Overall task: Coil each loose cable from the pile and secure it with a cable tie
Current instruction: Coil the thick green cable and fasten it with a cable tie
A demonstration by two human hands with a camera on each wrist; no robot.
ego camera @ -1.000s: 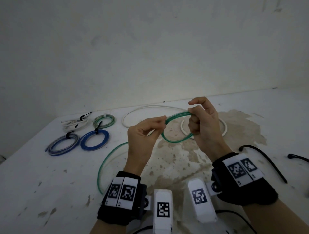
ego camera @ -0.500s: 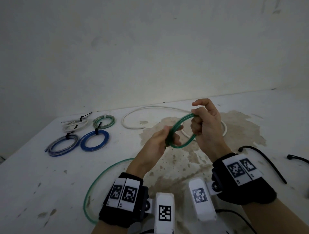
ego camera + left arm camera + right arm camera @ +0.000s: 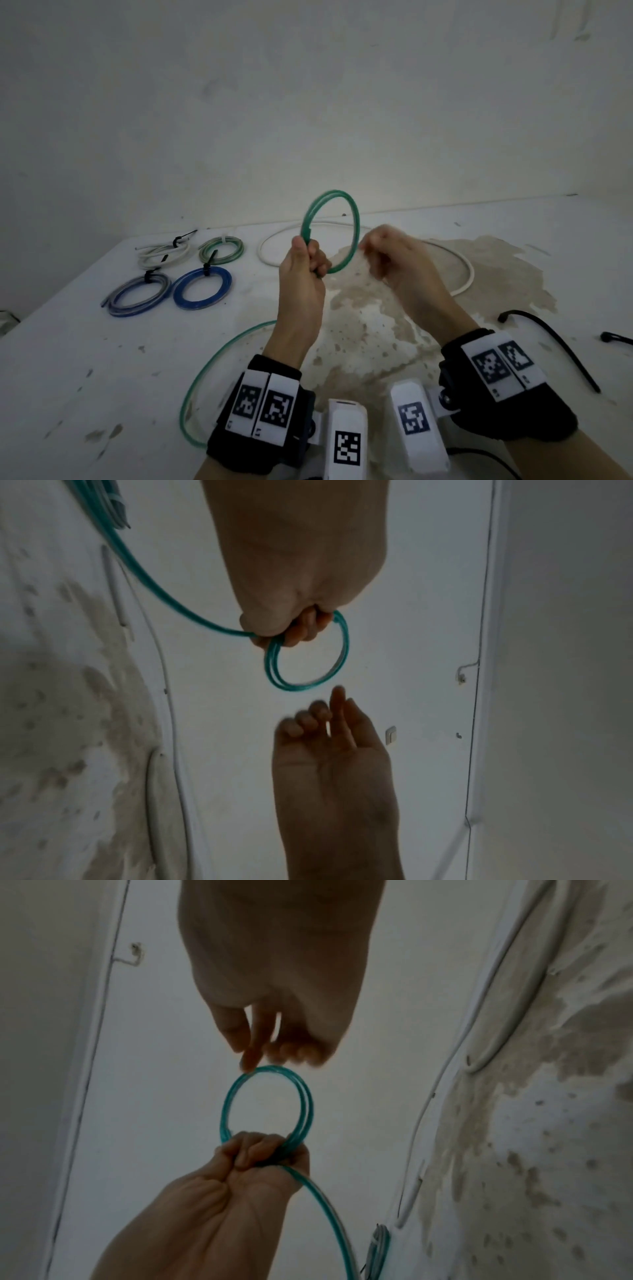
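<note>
**Above the left fist: green coil held by one hand only**

Above the table (image 3: 85, 359), the left hand (image 3: 303, 274) is curled tight round the crossing of the green cable (image 3: 330, 233); two or three turns stand upright over the fist. From under the fist the loose tail drops and sweeps across the table towards the wrist. The right hand (image 3: 394, 260) holds nothing: fingers loosely bent, just off the far side of the ring.

Risks, as judged:
- Springy cable; if the fist eases while the right hand is off, the turns may spread or pop open.
- The long tail could snag or drag at the pinch point when fed round.
- Black cable ties (image 3: 548, 346) lie well out past the right wrist; reaching for one leaves the coil one-handed.

View differences:
- Right wrist view: index fingertip (image 3: 247, 1064) at the ring's top, touching or nearly; cannot tell.
- Left wrist view: a clear gap there, tail leaving the fist.
- Head view only: four tied coils (image 3: 202, 287) beyond the left hand, white cable (image 3: 467, 270) loose behind.
</note>
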